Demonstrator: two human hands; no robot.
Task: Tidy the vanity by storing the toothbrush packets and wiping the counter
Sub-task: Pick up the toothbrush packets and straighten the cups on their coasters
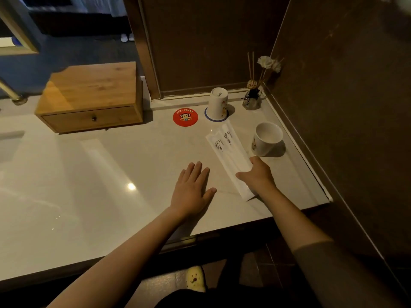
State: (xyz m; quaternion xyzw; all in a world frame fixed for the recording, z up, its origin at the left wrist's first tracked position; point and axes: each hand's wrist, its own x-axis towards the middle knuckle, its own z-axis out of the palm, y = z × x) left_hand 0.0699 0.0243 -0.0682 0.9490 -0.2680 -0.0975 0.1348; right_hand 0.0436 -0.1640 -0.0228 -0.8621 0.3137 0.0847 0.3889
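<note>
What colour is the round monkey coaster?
The round coaster is red-orange, seen in the head view.

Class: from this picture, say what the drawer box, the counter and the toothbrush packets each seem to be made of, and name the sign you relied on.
Drawer box: wood, matt, with visible grain; perhaps bamboo.
Counter: pale polished stone or a lookalike; it mirrors a lamp and shows faint veins.
Toothbrush packets: thin white paper or plastic film with printed text; which one is unclear.

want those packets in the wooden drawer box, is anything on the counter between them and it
Only the red coaster lies near that line, flat. The toothbrush packets are under the right hand; the wooden drawer box has its drawer shut.
</note>
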